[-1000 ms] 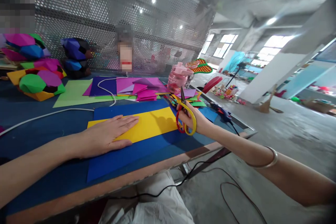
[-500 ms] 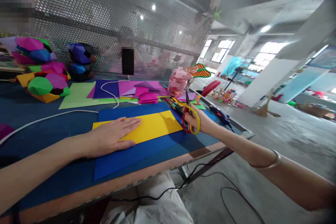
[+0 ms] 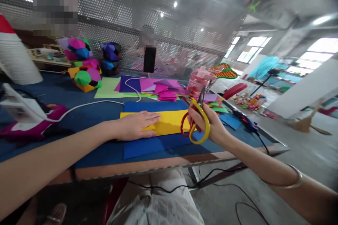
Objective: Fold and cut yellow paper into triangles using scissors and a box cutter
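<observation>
My left hand (image 3: 138, 126) lies flat on the left part of a yellow paper sheet (image 3: 170, 123), fingers stretched out. Under the yellow sheet is a larger blue sheet (image 3: 148, 148) on the dark blue table. Over the right end of the yellow sheet, my right hand (image 3: 208, 123) is closed round scissors (image 3: 202, 126) with one red and one yellow handle loop. The blades point up and away from me, raised above the table.
Behind lie coloured papers (image 3: 132, 84), a white cable (image 3: 87, 104), a phone (image 3: 149, 59) and a pink jug (image 3: 199, 81). Faceted paper balls (image 3: 86, 77) and white cups (image 3: 17, 56) stand left. A glue gun (image 3: 245, 121) rests near the right edge.
The view has swung left, bringing the cups into sight. My right hand has raised the scissors slightly and turned them. My left hand still lies on the yellow sheet.
</observation>
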Demonstrator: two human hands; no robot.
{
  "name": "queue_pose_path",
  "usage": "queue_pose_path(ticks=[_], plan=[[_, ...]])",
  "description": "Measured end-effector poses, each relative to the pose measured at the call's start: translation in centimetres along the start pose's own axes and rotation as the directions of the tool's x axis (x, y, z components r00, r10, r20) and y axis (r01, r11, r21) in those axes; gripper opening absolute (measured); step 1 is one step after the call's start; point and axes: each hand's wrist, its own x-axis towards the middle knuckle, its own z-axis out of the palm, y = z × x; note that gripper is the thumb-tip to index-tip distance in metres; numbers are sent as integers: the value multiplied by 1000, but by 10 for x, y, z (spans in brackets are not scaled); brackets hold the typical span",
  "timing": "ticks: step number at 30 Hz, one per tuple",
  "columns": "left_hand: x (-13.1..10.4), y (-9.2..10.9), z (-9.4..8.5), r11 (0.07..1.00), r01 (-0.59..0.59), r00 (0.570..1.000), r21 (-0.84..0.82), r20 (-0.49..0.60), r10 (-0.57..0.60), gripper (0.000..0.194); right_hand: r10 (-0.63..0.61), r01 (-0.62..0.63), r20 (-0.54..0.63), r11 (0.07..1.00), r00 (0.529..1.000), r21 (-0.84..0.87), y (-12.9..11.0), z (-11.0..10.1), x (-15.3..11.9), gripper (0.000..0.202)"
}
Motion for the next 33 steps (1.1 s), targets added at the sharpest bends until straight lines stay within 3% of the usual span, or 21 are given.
queue_pose_path(ticks=[6, 13, 19, 29, 33], plan=[[-1, 0, 0, 999, -34, 999, -27, -33, 33, 68, 53, -66, 100, 989, 994, 133, 3, 31, 1, 30], [-9, -16, -11, 999, 5, 1000, 46, 11, -5, 57, 169, -193, 120, 954, 978, 231, 16, 33, 3, 30], [-17, -21, -8, 987, 39, 999, 154, -9, -38, 56, 186, -219, 150, 944, 971, 246, 5, 40, -1, 30], [-15, -26, 0, 979, 26, 999, 204, -24, -22, 50, 121, -237, 356, 923, 927, 303, -31, 102, 8, 27], [-16, -24, -2, 981, 18, 999, 195, -38, -11, 50, 134, -253, 373, 923, 918, 290, -30, 103, 11, 27]])
